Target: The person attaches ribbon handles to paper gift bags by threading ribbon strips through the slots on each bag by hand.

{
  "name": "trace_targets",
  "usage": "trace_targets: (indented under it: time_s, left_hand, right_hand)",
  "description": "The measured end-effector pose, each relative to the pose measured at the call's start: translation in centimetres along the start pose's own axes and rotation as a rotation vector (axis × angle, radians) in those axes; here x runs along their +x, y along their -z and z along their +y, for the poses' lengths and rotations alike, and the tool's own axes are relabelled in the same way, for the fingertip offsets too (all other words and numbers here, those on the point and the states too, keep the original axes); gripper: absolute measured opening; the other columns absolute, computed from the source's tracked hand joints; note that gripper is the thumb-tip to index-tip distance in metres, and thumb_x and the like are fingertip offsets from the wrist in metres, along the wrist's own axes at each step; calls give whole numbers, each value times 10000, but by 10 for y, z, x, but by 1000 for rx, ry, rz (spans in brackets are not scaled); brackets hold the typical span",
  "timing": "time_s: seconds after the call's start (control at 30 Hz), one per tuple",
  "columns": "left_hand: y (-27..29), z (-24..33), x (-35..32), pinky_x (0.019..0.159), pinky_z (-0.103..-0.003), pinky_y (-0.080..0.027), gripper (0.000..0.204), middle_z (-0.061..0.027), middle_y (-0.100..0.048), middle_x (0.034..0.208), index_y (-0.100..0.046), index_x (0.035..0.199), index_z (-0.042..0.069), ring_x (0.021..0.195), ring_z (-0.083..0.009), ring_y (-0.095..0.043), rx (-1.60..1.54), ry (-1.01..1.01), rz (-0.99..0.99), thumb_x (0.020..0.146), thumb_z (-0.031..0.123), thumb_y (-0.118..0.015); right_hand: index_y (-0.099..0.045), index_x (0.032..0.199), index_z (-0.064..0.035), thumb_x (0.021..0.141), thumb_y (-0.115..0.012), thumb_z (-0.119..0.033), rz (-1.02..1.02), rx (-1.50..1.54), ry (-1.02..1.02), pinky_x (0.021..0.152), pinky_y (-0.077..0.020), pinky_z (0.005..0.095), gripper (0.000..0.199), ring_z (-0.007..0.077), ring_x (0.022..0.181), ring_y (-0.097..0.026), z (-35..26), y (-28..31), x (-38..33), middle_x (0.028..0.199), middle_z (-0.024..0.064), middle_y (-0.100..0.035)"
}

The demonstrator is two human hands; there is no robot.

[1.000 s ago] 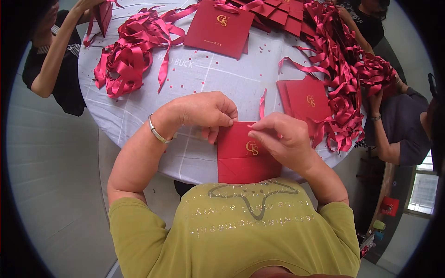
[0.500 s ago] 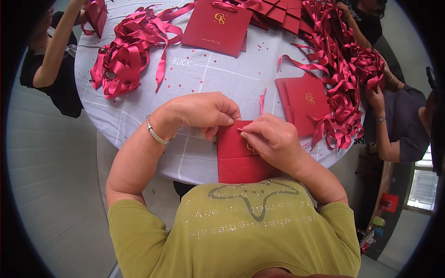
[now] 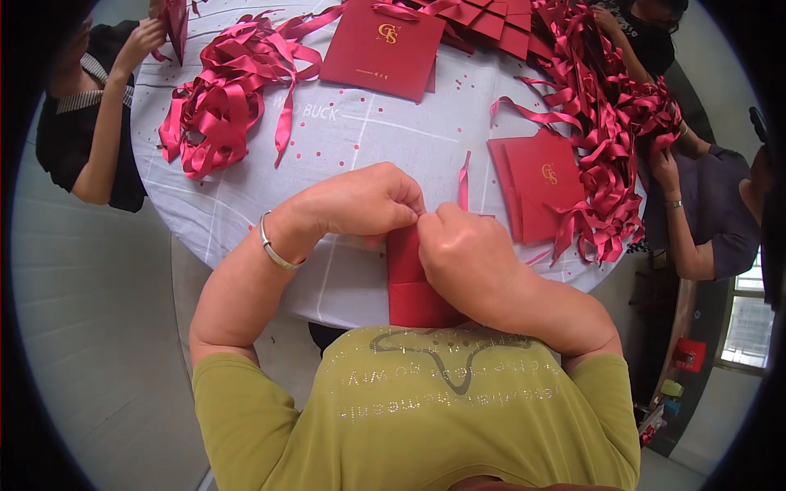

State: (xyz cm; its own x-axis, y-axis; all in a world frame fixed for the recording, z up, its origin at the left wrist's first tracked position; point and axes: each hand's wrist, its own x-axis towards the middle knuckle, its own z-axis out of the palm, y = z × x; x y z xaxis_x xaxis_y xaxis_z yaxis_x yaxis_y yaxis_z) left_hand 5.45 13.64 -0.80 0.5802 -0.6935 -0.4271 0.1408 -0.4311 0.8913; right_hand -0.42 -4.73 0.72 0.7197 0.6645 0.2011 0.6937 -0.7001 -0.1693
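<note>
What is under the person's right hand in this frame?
A red paper bag shows below and left of the right hand. The bag's surface directly beneath the hand is covered, so anything there cannot be seen.

- One left hand (image 3: 372, 200), one right hand (image 3: 467, 262): two, folks!
- One red paper gift bag (image 3: 409, 270) under the right!
- At least two satin ribbon heaps (image 3: 214, 123)!
- Three co-workers (image 3: 711, 209) around one round table (image 3: 422, 159)!
- And one window (image 3: 745, 323)!

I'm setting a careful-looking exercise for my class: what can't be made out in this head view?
Head view:
Nearest red bag: much of its front, covered by the right grip.
Anything inside the left grip: hidden by its own fingers.
Upper-left red bag: its top, cut off by the picture's upper edge.
</note>
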Motion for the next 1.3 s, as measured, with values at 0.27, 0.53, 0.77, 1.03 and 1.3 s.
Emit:
trace_targets:
  time_s: [0.27, 0.53, 0.77, 1.03, 1.3]
  left_hand:
    - [-8, -13, 7, 514, -291, -478, 175, -41, -624, 690, -679, 877, -15, 625, -114, -567, 120, -46, 183, 866, 134, -589]
    - [-19, -7, 7, 491, -285, -485, 173, -49, -608, 650, -677, 868, -17, 545, -130, -571, 72, 12, 145, 869, 120, -571]
    - [-9, -12, 5, 472, -267, -467, 174, -33, -609, 644, -676, 891, -18, 497, -110, -548, 66, 16, 178, 865, 130, -589]
    - [-9, -3, 3, 472, -287, -450, 161, -36, -601, 632, -685, 875, -17, 502, -119, -564, -51, 148, 188, 839, 95, -574]
    - [-12, -8, 6, 451, -268, -406, 126, -25, -591, 628, -662, 871, -16, 475, -103, -548, -60, 96, 167, 871, 84, -585]
  right_hand:
    - [-633, 789, 42, 750, -555, -9, -165, 96, -68, 607, -552, 448, 101, 375, 698, -669, -4, 12, 15, 774, 227, -646]
    - [-641, 791, 47, 745, -598, -59, -263, 143, -106, 673, -536, 482, 124, 406, 713, -655, 12, 6, 10, 797, 250, -652]
    - [-648, 794, 34, 756, -584, -71, -267, 321, -101, 679, -528, 499, 129, 417, 701, -646, 23, 12, 23, 805, 232, -661]
    - [-609, 797, 23, 748, -575, -42, -172, 342, -50, 626, -530, 468, 88, 406, 680, -640, 26, -5, 18, 768, 221, -635]
    - [-648, 822, 16, 772, -590, -45, -157, 339, -117, 682, -530, 466, 98, 390, 757, -658, 28, -8, 6, 816, 221, -654]
